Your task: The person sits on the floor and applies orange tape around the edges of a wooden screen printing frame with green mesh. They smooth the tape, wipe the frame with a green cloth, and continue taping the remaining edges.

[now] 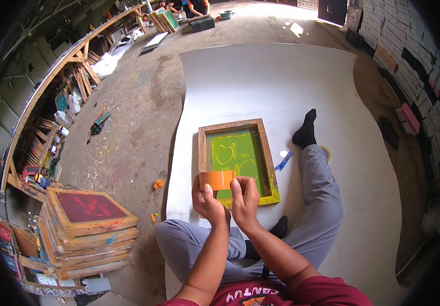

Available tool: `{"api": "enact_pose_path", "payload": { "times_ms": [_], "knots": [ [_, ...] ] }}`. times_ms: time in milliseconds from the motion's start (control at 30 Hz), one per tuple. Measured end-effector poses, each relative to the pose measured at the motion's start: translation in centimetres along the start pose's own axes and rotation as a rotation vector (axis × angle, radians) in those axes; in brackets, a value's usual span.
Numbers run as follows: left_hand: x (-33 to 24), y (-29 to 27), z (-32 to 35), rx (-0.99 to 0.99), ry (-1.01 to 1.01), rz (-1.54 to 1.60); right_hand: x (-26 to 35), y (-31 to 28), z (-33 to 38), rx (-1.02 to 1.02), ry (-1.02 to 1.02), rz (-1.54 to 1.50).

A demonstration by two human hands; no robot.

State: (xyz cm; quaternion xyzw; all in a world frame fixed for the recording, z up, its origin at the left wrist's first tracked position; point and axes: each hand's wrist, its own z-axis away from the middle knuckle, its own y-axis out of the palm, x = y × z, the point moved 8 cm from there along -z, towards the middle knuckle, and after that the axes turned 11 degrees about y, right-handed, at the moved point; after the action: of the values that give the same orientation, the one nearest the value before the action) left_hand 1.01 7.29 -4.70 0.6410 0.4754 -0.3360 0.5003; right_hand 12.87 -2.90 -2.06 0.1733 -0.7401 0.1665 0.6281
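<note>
A short strip of glossy orange tape (218, 179) is stretched level between my two hands. My left hand (209, 202) pinches its left end, thumb in front, and my right hand (245, 197) grips the right end the same way. Below and beyond them lies a wooden screen-printing frame (202, 148) with green mesh (248, 150) bearing yellow line markings. The strip hides part of the mesh and the frame's near left part. To the right of the frame are a blue cutter-like tool (284, 160) and a small white disc (283, 153).
The frame rests on a large white sheet (261, 76), where I sit with my legs around it. A yellow ring (325, 152) is partly behind my right leg. Stacked wooden frames (90, 232) stand at left. Shelving (46, 76) and a white block wall (404, 41) flank the floor.
</note>
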Motion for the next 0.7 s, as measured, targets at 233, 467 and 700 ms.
{"api": "enact_pose_path", "payload": {
  "times_ms": [233, 467, 700],
  "knots": [
    [0.4, 0.7, 0.1, -0.018, -0.084, 0.134, -2.7, 0.9, -1.6, 0.088, 0.349, -0.281],
    [2.5, -0.2, 0.9, -0.153, -0.238, 0.23, -3.3, 0.7, -1.8, 0.13, 0.382, -0.385],
    [5.8, -0.8, 1.4, -0.092, -0.404, 0.377, -3.3, -0.2, -2.4, 0.118, 0.352, -0.186]
  ]
}}
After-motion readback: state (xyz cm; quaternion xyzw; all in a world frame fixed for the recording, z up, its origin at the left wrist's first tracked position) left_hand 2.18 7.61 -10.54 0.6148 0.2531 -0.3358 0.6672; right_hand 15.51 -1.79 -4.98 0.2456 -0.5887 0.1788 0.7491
